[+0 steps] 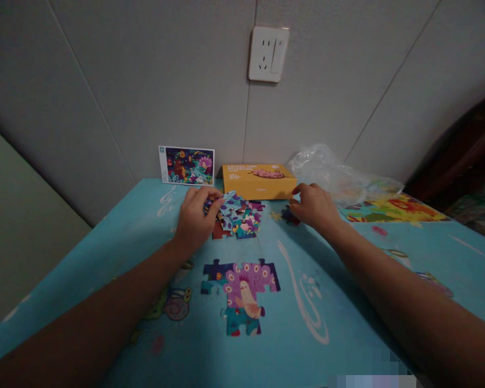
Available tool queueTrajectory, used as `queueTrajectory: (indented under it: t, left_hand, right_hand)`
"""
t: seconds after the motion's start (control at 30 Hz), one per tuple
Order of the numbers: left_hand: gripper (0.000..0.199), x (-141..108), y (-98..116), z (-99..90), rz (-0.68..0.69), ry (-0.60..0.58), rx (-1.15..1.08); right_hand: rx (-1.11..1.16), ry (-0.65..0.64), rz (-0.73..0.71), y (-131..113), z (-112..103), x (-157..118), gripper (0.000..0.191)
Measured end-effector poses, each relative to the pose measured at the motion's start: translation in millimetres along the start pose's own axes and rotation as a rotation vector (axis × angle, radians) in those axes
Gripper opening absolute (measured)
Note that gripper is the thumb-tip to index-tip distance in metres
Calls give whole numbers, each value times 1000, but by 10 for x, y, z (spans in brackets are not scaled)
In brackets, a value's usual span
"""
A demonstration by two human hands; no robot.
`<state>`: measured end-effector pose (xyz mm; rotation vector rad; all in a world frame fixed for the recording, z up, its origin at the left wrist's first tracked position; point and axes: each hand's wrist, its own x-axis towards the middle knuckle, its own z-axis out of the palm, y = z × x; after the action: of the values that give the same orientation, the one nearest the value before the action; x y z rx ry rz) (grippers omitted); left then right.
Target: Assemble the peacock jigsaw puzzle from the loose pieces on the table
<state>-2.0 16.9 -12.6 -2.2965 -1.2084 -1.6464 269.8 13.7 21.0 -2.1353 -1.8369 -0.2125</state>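
A heap of jigsaw pieces (pixel 242 218) lies on the blue patterned tablecloth in front of a yellow puzzle box (pixel 261 182). My left hand (pixel 198 213) is at the heap's left side, thumb and fingers closed around a piece at its edge. My right hand (pixel 313 205) is right of the heap, its fingers bent down by a dark piece (pixel 290 215); whether it grips that piece is unclear. Nearer to me lies a joined section (pixel 246 288) with a pink-purple peacock-like figure.
A picture card (pixel 189 166) leans on the wall, left of the box. Crumpled clear plastic (pixel 327 170) lies to the right, beside a yellow-orange picture sheet (pixel 400 209). A socket plate (pixel 269 54) is on the wall.
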Motion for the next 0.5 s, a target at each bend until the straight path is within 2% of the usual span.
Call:
queueTrajectory:
  t: [0.07, 0.17, 0.3, 0.5]
  left_hand:
    - [3, -2, -48, 18, -64, -8, 19]
    - [12, -14, -121, 51, -81, -123, 92]
    - [21, -45, -182, 93, -10, -298, 180]
    - [17, -57, -177, 104, 40, -283, 165]
  right_hand:
    - [-80, -115, 0, 55, 44, 35, 39]
    - [-123, -226, -29, 89, 131, 72, 42]
    - [-118, -244, -48, 86, 191, 85, 35]
    - [-144, -230, -91, 22, 167, -5, 47]
